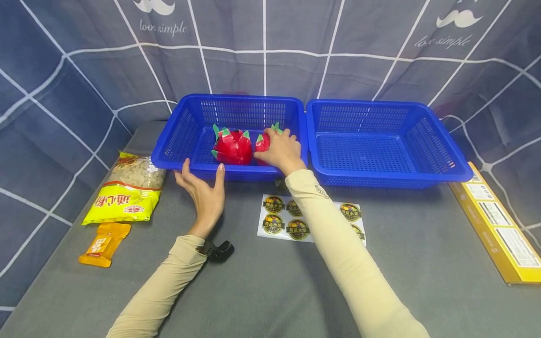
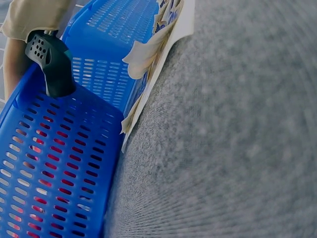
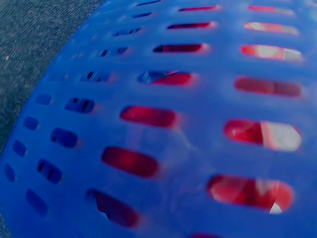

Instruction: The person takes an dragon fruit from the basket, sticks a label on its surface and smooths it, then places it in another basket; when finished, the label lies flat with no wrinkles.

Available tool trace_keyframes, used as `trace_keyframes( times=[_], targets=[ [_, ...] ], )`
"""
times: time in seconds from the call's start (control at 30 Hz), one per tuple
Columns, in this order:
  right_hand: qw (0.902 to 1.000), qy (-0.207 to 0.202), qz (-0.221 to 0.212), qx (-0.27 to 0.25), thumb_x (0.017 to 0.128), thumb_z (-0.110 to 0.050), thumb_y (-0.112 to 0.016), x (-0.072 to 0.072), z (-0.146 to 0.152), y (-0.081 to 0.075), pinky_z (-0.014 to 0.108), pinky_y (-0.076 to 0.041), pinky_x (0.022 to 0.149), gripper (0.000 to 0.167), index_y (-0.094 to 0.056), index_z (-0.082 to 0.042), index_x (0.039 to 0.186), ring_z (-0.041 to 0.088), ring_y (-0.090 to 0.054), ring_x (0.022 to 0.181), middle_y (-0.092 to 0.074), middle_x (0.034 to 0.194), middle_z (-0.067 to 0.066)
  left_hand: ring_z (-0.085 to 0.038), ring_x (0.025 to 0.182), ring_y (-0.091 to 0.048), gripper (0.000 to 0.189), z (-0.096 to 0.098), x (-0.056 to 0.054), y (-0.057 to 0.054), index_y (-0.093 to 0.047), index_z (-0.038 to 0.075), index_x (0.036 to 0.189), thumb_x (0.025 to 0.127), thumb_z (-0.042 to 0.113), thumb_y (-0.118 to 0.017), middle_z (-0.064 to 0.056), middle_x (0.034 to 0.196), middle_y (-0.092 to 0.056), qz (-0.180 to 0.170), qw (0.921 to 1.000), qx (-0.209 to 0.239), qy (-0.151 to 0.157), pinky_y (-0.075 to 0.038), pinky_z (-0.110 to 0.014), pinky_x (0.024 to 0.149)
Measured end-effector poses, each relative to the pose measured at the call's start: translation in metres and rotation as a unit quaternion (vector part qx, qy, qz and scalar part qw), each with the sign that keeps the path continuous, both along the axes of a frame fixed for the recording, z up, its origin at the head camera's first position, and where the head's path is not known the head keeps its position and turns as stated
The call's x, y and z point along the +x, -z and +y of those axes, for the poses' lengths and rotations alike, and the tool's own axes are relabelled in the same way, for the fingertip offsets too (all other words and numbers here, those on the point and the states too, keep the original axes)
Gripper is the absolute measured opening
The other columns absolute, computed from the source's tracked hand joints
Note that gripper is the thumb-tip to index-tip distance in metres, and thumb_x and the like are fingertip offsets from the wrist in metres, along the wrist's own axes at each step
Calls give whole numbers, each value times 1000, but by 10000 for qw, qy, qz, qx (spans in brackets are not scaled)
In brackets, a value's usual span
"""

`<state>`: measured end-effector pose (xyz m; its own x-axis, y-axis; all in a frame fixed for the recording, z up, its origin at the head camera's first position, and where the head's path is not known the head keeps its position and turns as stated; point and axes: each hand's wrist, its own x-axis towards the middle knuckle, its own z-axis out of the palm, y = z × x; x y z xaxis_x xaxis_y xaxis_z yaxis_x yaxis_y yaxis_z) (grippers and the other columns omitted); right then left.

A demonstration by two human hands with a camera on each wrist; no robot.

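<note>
Two red dragon fruits with green-tipped scales lie in the left blue basket (image 1: 194, 165). The larger-looking dragon fruit (image 1: 233, 147) sits mid-basket. My right hand (image 1: 281, 149) reaches over the front rim and grips the other dragon fruit (image 1: 263, 142) from above, hiding much of it. My left hand (image 1: 204, 195) is at the basket's front wall, thumb and fingers spread, fingertips right at the rim. Red shows through the slots of the basket wall (image 3: 188, 144) in the right wrist view.
A second blue basket (image 1: 393, 178) adjoins on the right. A sheet of round stickers (image 1: 297, 230) lies in front, partly under the right arm. At left are a pasta bag (image 1: 127, 192) and an orange packet (image 1: 103, 245); a yellow box (image 1: 498, 225) lies at right.
</note>
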<state>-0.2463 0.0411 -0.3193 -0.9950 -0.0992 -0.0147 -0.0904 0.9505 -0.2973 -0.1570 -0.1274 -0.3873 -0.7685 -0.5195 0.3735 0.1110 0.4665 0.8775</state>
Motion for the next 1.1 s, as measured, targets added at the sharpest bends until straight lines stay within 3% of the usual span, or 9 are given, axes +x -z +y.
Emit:
trace_keyframes(
  times=[0.23,0.57,0.87,1.1],
  targets=[
    [10000,-30,23,35,75,-57,-58,0,-2,0,47,-45,80,65,-39,-35,134,38,-48,105,-46,121,21,-26,139,-2,81,-1,2,-2,-16,13,139,80,47,-61,-18,146,0,-32,10000,0,13,-10,-40,115],
    [9999,10,132,0,74,-57,-59,1,0,1,47,-46,78,62,-45,-32,130,37,-51,102,-51,116,20,-27,139,0,80,-1,2,-1,-17,14,138,80,48,-61,-17,146,-1,-85,10000,-4,36,-10,-42,115],
    [9974,132,337,-617,72,-55,-61,2,3,-2,45,-45,78,62,-49,-28,126,30,-54,98,-56,108,13,-26,139,-2,80,1,2,-2,-17,14,139,80,48,-60,-18,146,1,-83,10000,-12,35,-9,-42,115],
    [9891,383,755,-1206,69,-57,-62,3,6,-5,43,-47,77,61,-52,-31,123,26,-54,98,-56,108,10,-26,139,-1,80,1,2,-2,-16,15,139,81,48,-60,-17,146,2,-136,9999,-4,25,-9,-41,115]
  ],
)
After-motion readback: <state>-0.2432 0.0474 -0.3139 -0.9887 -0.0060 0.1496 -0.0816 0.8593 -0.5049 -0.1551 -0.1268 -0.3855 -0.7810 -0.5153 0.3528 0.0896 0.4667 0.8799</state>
